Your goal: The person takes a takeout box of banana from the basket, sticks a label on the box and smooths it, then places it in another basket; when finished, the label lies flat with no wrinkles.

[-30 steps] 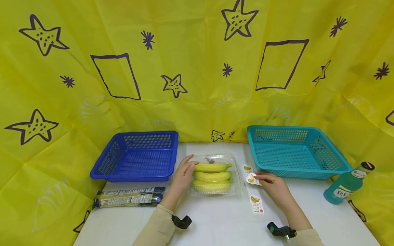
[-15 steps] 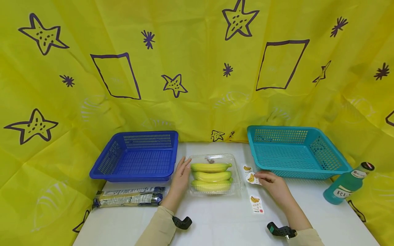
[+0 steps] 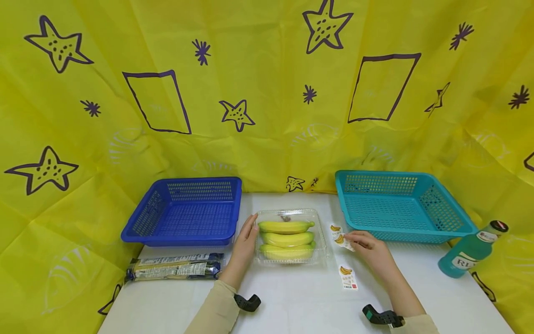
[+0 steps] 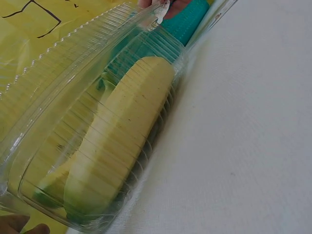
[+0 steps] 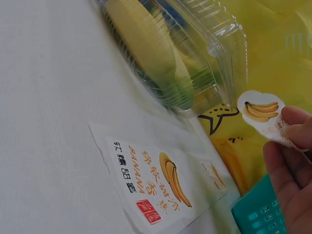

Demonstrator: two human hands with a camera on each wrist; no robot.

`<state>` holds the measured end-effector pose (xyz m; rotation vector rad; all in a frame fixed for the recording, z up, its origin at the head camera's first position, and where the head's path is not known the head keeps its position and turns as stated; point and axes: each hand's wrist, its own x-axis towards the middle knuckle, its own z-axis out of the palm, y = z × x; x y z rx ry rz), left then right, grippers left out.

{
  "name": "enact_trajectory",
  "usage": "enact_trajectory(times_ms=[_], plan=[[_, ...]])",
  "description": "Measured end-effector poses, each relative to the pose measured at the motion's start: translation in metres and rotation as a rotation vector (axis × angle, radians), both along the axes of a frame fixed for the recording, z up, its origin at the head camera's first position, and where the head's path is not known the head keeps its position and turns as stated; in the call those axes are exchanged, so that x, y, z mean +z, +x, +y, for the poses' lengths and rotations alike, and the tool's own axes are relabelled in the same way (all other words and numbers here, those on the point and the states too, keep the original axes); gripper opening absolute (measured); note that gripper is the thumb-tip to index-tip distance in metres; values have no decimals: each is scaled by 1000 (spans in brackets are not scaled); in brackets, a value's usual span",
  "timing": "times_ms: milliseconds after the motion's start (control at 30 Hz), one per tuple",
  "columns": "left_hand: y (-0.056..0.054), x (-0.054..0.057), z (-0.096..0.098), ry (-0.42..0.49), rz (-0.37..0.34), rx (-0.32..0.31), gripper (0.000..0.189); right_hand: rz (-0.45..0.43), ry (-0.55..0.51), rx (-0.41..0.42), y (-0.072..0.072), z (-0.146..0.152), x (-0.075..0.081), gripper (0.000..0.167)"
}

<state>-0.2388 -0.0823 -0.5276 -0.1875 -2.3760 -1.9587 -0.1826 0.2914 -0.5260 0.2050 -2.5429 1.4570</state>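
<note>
A clear plastic clamshell box point(image 3: 303, 216) holds several bananas point(image 3: 288, 240), lying crosswise in the middle of the white table. My left hand point(image 3: 244, 246) rests along the box's left side, its fingers fairly straight; only its fingertips point(image 4: 22, 225) show at the lower left of the left wrist view. Thumb and fingers of my right hand point(image 3: 369, 250) pinch a white banana sticker point(image 5: 261, 111), raised above its backing strip. On that strip, to the right of the box, another banana label point(image 5: 153, 180) lies flat, with more printing point(image 5: 214, 176) farther along.
A blue basket point(image 3: 183, 241) stands at the back left, a teal basket point(image 3: 400, 235) at the back right. A long printed packet point(image 3: 175, 267) lies in front of the blue one. At the far right stands a teal bottle point(image 3: 469, 250). A yellow curtain point(image 3: 267, 157) hangs behind.
My left fingers have drawn back from over the lid to the box's left edge. The sticker in my right hand has tilted slightly; that hand has hardly moved.
</note>
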Motion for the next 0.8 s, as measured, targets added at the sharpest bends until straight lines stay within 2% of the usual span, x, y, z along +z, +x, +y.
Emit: enact_trajectory(times_ms=[133, 233, 400, 600, 800], plan=[[10, 16, 0, -12, -3, -29, 45, 25, -18, 16, 2, -1, 3, 22], [14, 21, -1, -22, -4, -41, 46, 45, -29, 43, 4, -2, 6, 20], [14, 21, -2, -12, 3, -45, 46, 11, -51, 67, 7, -4, 12, 20], [14, 21, -2, -16, 4, -46, 45, -39, -17, 47, 7, -6, 21, 21], [12, 19, -2, -27, 9, -36, 45, -61, -35, 34, 5, -12, 32, 24]])
